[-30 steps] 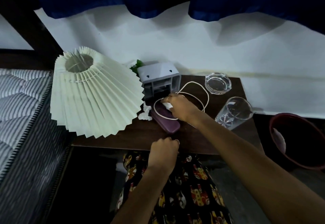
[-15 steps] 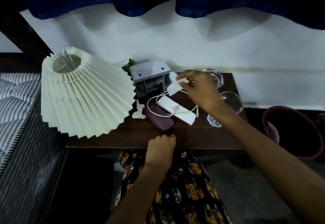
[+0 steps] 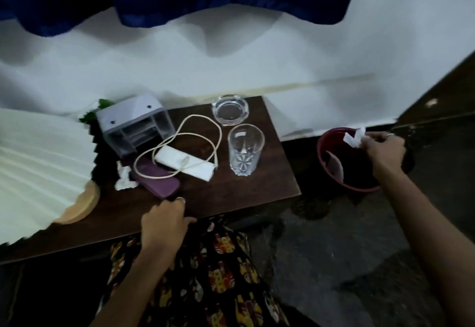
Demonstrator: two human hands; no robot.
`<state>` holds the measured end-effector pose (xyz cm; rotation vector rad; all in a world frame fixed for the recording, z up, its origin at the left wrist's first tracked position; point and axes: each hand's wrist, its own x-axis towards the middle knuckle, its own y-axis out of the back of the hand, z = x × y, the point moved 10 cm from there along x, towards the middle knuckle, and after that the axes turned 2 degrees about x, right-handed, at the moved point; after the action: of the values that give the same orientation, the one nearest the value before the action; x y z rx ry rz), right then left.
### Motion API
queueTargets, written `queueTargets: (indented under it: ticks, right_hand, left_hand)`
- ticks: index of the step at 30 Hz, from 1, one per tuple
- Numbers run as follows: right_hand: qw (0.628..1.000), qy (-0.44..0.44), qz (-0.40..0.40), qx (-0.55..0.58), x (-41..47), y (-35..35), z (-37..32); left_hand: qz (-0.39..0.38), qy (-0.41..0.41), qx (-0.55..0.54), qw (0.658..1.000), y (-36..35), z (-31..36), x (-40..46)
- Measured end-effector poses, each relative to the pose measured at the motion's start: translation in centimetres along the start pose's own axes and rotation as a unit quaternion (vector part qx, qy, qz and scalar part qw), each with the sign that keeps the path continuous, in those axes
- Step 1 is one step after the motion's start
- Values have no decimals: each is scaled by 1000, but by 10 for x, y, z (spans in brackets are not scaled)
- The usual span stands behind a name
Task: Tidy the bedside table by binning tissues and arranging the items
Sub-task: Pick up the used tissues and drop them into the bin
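Note:
My right hand (image 3: 384, 146) pinches a crumpled white tissue (image 3: 354, 137) over the dark red bin (image 3: 331, 137) on the floor to the right of the table. Another tissue lies inside the bin. My left hand (image 3: 164, 221) rests with curled fingers on the front edge of the dark wooden bedside table (image 3: 231, 193). On the table lie a crumpled tissue (image 3: 125, 179), a purple case (image 3: 159, 181), a white folded cloth (image 3: 185, 163) under a looped white cable (image 3: 195, 136), a drinking glass (image 3: 244, 149) and a glass ashtray (image 3: 230, 109).
A pleated cream lampshade (image 3: 38, 162) on a wooden base (image 3: 82, 204) fills the table's left side. A small grey drawer unit (image 3: 136, 123) stands at the back, with green leaves (image 3: 95, 110) behind it. White wall behind, dark floor to the right.
My right hand lifted a tissue from the table's middle and carried it right, to above the bin. The view swung right. My left hand stayed at the table's front edge.

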<state>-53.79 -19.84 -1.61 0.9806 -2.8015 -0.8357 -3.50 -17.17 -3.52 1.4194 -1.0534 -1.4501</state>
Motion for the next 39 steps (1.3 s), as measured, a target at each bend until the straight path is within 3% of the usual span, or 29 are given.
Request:
queueTargets:
  ticks: [8, 13, 19, 23, 30, 36, 39]
  right_hand:
    - [990, -142, -12, 21, 37, -8, 72]
    - [980, -170, 41, 95, 106, -8, 133]
    - [975, -145, 16, 165, 57, -16, 69]
    - [974, -80, -16, 209, 32, -30, 25]
    - [944, 106, -151, 273, -66, -49, -118]
    - [921, 248, -201, 225, -176, -77, -199]
    - [897, 337, -262, 118, -235, -127, -217]
  left_hand:
    - [-3, 14, 16, 1000, 0, -1, -1]
    - [0, 29, 22, 999, 3, -1, -1]
    - [-14, 37, 21, 999, 1, -2, 0]
    - [-19, 30, 29, 999, 1, -1, -2]
    - [-17, 19, 21, 999, 2, -7, -4]
    - [-28, -13, -52, 998, -12, -28, -2]
    - [-32, -39, -74, 996, -18, -35, -5]
